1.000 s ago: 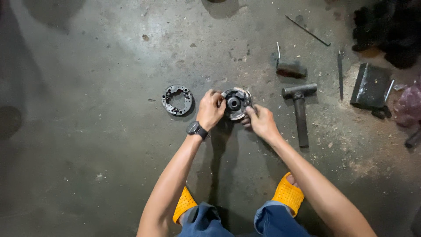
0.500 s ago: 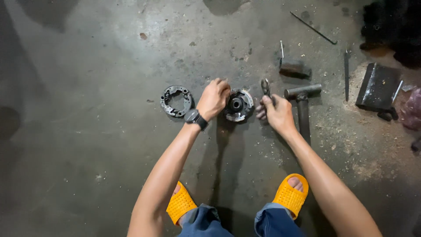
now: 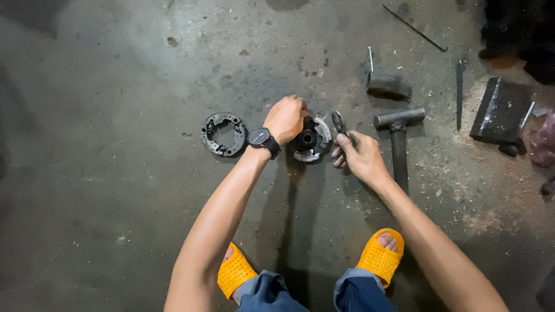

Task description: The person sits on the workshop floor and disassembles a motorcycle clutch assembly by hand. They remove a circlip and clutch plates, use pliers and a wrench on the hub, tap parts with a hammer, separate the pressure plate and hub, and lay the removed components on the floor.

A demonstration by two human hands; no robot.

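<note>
Since a second ago the right hand (image 3: pixel 359 157) has come off the round metal part (image 3: pixel 311 138) and now closes around the handles of a pair of pliers (image 3: pixel 340 128), tips pointing away from the person, just beside that part's right edge. Nearest the camera, two feet in yellow sandals (image 3: pixel 379 257) and rolled denim cuffs sit on the stained concrete floor (image 3: pixel 104 219). Two bare arms reach forward from there. The left hand (image 3: pixel 285 118), a black watch (image 3: pixel 261 138) on its wrist, is curled in a fist over the top left of the round part, pressing it to the middle of the floor; what the fingers hold underneath cannot be told. A second, flatter ring-shaped part (image 3: pixel 224 134) lies separate to the left, so some taking apart looks done, while the held part appears still assembled. Farther right lie a hammer (image 3: pixel 398 136), a small block tool (image 3: pixel 387 85) and a dark flat slab (image 3: pixel 500 111).
</note>
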